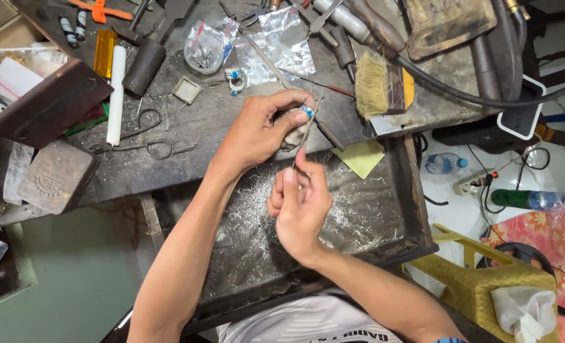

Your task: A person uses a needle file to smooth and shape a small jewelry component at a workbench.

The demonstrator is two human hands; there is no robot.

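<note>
Left hand (257, 130) pinches a small blue-stoned piece (306, 112) at the counter (200, 127) edge. Right hand (300, 203) holds a thin tool (308, 130) against it, above a tray (384, 216) of metal filings. Brush (377, 86) far right.

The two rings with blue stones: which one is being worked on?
The ring pinched in the left hand, with the right hand bringing a thin tool to it. The other ring lies untouched on the bench beside clear plastic bags.
</note>
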